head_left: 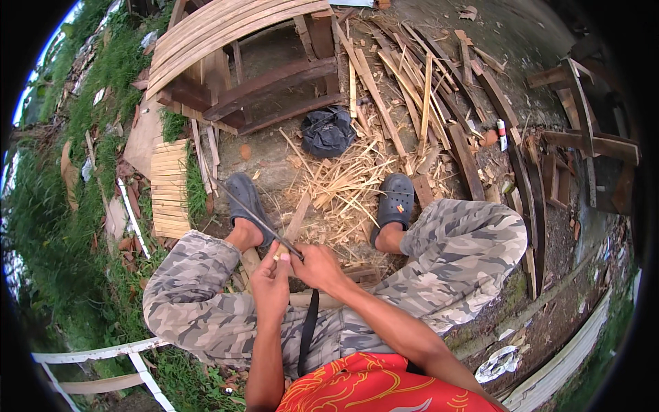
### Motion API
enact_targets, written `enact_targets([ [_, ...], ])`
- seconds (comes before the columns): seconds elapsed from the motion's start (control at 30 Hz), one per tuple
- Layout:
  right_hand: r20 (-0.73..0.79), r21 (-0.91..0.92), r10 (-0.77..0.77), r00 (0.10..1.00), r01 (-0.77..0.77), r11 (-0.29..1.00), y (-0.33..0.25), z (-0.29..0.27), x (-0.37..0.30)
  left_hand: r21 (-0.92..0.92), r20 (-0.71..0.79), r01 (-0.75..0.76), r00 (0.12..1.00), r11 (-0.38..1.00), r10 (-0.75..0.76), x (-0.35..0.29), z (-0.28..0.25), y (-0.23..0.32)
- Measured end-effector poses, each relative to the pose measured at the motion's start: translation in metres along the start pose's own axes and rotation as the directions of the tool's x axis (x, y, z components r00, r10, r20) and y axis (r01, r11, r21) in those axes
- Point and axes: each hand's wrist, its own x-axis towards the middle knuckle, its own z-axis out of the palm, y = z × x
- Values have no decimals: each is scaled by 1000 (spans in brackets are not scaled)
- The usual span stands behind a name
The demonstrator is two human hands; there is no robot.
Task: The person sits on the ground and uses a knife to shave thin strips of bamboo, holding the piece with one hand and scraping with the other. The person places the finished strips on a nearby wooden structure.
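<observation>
From my remote post I watch a slatted wooden frame (273, 89) stand beyond a heap of pale wood shavings (349, 182). Nearer the camera, a long, thin dark tool (263, 226) slants from the person's right hand (320, 266), closed on its near end; the left hand (270, 280), just beside, pinches a small pale piece (279, 253) near the tool, though I cannot tell whether they touch.

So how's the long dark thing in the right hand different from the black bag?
The long dark thing is thin and fairly straight; the black bag is a crumpled lump. The long dark thing is in the right hand; the black bag lies on the ground. Both are dark.
</observation>
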Motion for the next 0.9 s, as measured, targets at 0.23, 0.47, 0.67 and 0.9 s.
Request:
enact_targets([
  [0.23, 85, 80, -8, 996, 1, 997, -15, -2, -22, 142, 46, 29, 998, 989, -36, -21, -18, 18],
  [0.47, 16, 69, -23, 1000, 22, 997, -5, 5, -16, -9, 56, 55, 997, 998, -54, -11, -20, -10],
  [0.67, 51, 68, 7, 999, -10, 998, -9, -1, -17, -135, 65, 121, 991, 983, -113, -8, -21, -11],
  [0.9, 100, 34, 10, 995, -14, 999, -13, -7, -31, -266, 101, 201, 979, 943, -180, -16, -30, -15],
])
